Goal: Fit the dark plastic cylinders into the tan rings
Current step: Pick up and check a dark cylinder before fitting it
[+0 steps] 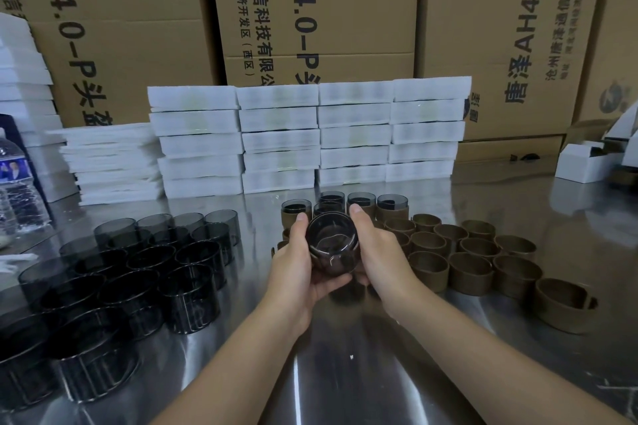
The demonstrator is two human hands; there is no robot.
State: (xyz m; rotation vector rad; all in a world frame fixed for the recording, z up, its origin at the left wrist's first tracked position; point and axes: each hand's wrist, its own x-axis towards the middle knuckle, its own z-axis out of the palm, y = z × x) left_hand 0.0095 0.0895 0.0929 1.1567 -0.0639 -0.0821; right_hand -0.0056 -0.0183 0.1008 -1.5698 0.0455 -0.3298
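Observation:
A dark see-through plastic cylinder (332, 245) is held above the steel table, tilted with its open end toward me. My left hand (299, 262) grips its left side and cups it from below. My right hand (378, 254) presses on its right side, thumb at the rim. Whether a tan ring sits under the fingers is hidden. Several loose dark cylinders (138, 272) stand at the left. Several empty tan rings (469, 259) stand at the right. Several cylinders fitted in tan rings (360, 205) stand just behind my hands.
Stacks of white foam trays (310, 134) line the back of the steel table (345, 373), with big cardboard boxes (317, 10) behind them. A water bottle (13, 190) stands at the far left. Small white cartons (593, 162) lie at the far right.

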